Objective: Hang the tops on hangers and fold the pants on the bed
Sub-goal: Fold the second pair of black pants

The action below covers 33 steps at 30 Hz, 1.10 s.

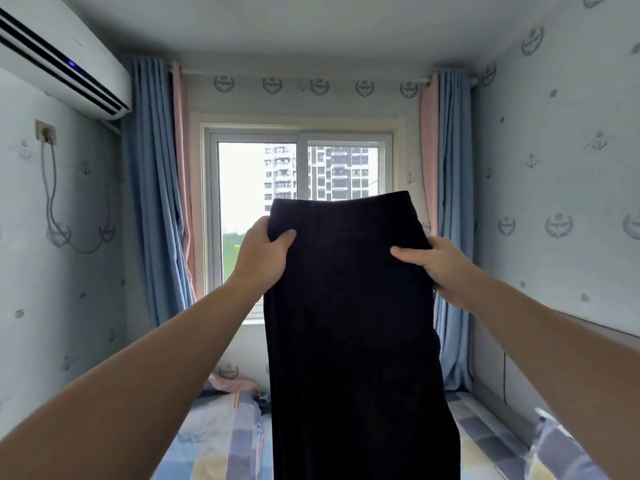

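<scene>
A pair of black pants (353,334) hangs in the air in front of me, waistband up, its legs dropping past the bottom of the view. My left hand (265,251) grips the left side just under the waistband, thumb on the front. On the opposite side my right hand (440,263) grips the pants at the same height. The bed (221,441), covered in a blue, yellow and grey checked sheet, lies below and behind the pants. No hangers or tops are in sight.
A window (298,188) with blue and pink curtains (156,188) fills the far wall. An air conditioner (59,53) sits high on the left wall. A pink cloth (232,384) lies at the far end of the bed.
</scene>
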{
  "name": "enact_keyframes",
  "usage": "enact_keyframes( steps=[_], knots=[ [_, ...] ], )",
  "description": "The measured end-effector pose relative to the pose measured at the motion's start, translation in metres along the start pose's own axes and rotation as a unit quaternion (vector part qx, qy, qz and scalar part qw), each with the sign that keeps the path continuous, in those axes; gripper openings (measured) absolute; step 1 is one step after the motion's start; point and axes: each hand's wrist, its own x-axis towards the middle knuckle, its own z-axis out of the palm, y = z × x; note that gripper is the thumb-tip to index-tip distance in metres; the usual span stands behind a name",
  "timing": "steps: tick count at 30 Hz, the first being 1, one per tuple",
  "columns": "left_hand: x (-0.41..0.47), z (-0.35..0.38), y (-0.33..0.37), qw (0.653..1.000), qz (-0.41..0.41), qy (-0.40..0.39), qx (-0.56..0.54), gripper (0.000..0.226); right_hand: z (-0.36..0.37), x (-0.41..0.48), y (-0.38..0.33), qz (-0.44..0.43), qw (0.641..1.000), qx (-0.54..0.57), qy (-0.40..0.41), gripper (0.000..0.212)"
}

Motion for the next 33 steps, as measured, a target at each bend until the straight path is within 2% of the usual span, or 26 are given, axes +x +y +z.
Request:
enact_keyframes(
  steps=[10, 18, 25, 29, 33],
  knots=[
    [-0.052, -0.051, 0.030, 0.998, -0.061, -0.007, -0.004, 0.011, 0.027, -0.050, -0.013, 0.021, 0.999, 0.021, -0.026, 0.043],
    [-0.069, -0.086, -0.026, 0.989, -0.148, -0.005, -0.009, 0.014, 0.076, -0.040, 0.041, 0.065, 0.996, 0.045, -0.052, 0.034],
    [-0.096, -0.104, -0.158, 0.973, -0.229, 0.002, -0.007, 0.014, 0.138, -0.021, 0.162, 0.149, 0.986, 0.026, -0.072, 0.040],
    [-0.110, -0.110, -0.279, 0.957, -0.289, 0.004, 0.016, 0.013, 0.181, -0.002, 0.259, 0.203, 0.976, -0.007, -0.085, 0.036],
    [-0.119, -0.108, -0.426, 0.924, -0.381, -0.011, 0.034, 0.011, 0.228, 0.029, 0.379, 0.262, 0.957, -0.076, -0.102, 0.031]
  ],
)
